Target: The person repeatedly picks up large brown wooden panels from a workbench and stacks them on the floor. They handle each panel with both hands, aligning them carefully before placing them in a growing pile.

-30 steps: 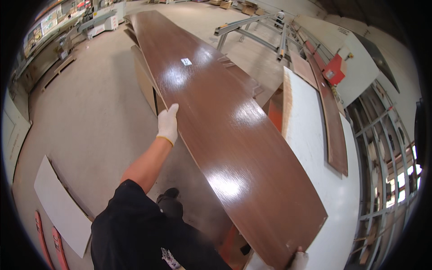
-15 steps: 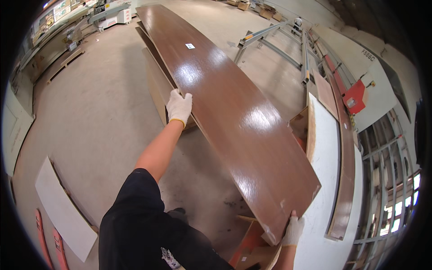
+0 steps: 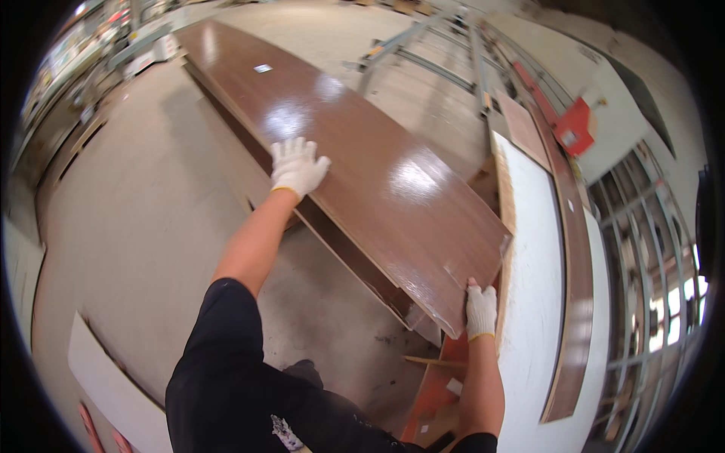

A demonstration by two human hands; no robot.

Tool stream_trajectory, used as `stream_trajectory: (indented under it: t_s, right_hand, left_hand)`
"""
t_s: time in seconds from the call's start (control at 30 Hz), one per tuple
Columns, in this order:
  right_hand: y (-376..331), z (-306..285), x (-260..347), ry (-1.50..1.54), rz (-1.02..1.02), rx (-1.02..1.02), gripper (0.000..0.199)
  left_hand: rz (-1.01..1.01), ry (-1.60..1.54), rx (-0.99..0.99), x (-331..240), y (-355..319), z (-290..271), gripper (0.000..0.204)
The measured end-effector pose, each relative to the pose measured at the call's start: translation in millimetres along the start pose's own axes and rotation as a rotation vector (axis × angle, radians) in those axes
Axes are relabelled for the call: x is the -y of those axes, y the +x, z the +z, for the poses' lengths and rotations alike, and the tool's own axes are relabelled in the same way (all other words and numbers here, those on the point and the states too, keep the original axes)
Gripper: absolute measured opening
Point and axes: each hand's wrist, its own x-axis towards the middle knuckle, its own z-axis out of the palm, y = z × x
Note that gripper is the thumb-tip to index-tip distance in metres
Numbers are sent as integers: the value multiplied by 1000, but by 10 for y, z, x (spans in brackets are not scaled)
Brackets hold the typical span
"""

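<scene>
A long brown wood-grain board [image 3: 362,158] with a glossy face slants from far left to near right. My left hand [image 3: 297,167], in a white knit glove, lies on its left edge with fingers spread flat over the top. At the near end, my gloved right hand [image 3: 481,309] grips the corner edge, thumb on top and fingers hidden beneath. Under this board lies another brown board [image 3: 351,245], its left side showing past the upper one. A small white label [image 3: 263,69] sticks to the top board's far part.
To the right stand a white panel [image 3: 532,264] and a narrow brown strip [image 3: 572,302]. Beyond them are a metal rail frame [image 3: 442,64] and a red machine part [image 3: 574,128]. A pale panel [image 3: 113,385] lies on the floor at lower left.
The top board's near end has moved forward and lies lower over the board beneath. My left hand has loosened from the edge and spread flat; my right hand moved forward with the board.
</scene>
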Motion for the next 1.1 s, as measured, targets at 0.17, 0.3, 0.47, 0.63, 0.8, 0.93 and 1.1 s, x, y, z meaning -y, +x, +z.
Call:
stream_trajectory:
  t_s: [0.17,0.3,0.47,0.63,0.8,0.93,1.1]
  right_hand:
    - [-48,-172,-227,-121,30,210,63]
    - [-97,-751,-747,76,-73,226,46]
    - [21,-1899,-1993,-273,-18,-84,46]
    - [177,-2734,-3253,-572,183,-296,53]
    - [471,-3056,-4014,-510,218,-316,60]
    - [490,-3168,-4415,-623,286,-276,60]
    - [-107,-3280,-4734,-647,392,-237,62]
  left_hand:
    - [12,55,-33,66,-17,90,57]
    - [3,130,18,60,-26,66,56]
    - [17,276,142,-410,-186,-234,50]
    - [569,-155,-117,-1808,-915,-704,28]
    - [989,-558,-74,-3604,-1913,-860,18]
    - [1051,-745,106,-4864,-2651,-442,23]
    - [984,-313,559,-5697,-3142,335,52]
